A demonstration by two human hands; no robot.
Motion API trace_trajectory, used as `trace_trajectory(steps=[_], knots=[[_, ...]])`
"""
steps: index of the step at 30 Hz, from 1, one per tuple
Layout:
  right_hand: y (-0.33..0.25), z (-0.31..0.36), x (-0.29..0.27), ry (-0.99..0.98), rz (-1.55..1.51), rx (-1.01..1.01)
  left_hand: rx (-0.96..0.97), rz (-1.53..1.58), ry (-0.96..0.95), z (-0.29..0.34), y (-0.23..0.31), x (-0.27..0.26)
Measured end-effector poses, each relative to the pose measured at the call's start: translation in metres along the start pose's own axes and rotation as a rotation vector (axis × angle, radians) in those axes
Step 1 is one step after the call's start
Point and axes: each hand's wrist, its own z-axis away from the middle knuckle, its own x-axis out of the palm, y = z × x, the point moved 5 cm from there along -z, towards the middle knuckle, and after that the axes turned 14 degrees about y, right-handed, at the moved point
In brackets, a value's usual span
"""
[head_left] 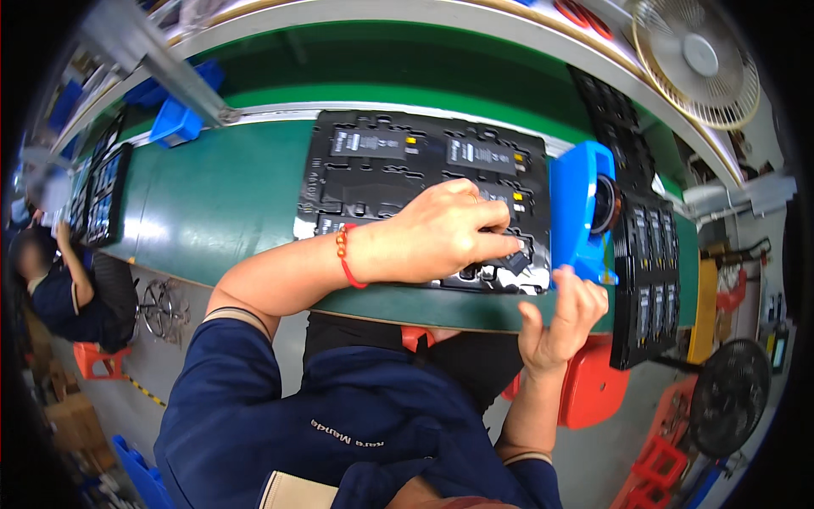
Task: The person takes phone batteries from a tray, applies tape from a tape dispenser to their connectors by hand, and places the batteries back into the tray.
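Observation:
A black plastic tray [348, 182] lies on the green bench in front of me, with several flat black batteries in its pockets. One battery [369, 144] sits at the upper left and another [487, 156] at the upper right. My left hand [441, 233], a red beaded bracelet on its wrist, reaches across the tray. Its fingers close on a tilted black battery [514, 260] at the lower right pocket. Beside the tray's right edge stands a blue tape dispenser [577, 204]. My right hand [561, 327] is just below it, thumb and forefinger apart, nothing visible between them.
Filled black trays [649, 280] are stacked to the right, overhanging the bench's front edge. A blue bin [175, 123] and more trays [106, 195] stand to the left. One fan [695, 55] hangs upper right. A co-worker [64, 280] sits far left; a red stool [596, 386] is below.

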Motion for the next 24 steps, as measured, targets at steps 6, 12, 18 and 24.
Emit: trace_trajectory(steps=[6, 12, 18, 24], knots=[[0.018, 0.013, -0.015, 0.0, -0.028, 0.127, -0.761, 0.037, -0.187, 0.012, -0.062, -0.072], [0.028, 0.018, -0.021, -0.045, -0.024, 0.191, -0.637, 0.042, -0.33, 0.065, -0.087, -0.077], [0.027, 0.016, -0.022, -0.042, -0.007, 0.16, -0.62, -0.183, -0.263, 0.084, -0.088, -0.07], [0.032, 0.024, -0.027, -0.052, 0.003, 0.213, -0.66, -0.233, -0.027, 0.102, -0.075, -0.076]])
